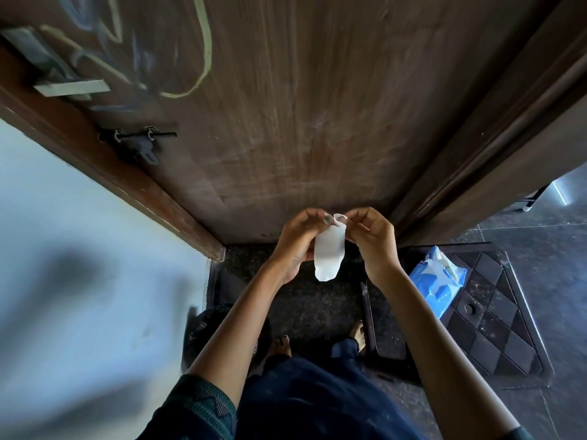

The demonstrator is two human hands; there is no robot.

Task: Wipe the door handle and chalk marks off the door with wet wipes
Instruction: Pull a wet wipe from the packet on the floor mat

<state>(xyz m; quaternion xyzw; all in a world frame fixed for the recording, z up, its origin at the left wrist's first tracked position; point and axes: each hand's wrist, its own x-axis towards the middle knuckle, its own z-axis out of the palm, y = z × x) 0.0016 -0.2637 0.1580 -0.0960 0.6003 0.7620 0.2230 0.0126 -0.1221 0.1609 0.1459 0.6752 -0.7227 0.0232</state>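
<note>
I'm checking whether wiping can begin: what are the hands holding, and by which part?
Both the left hand and right hand pinch one white wet wipe by its top edge; the rest hangs free.

White wet wipe point(328, 254) is hanging folded in front of the door's point(301, 106) base; yellow chalk marks point(190, 58) are looping beside the metal door handle point(71, 87), upper left.

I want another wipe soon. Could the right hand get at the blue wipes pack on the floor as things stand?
Probably not yet: the right hand pinches the wet wipe. Nothing covers the wipes pack.
</note>
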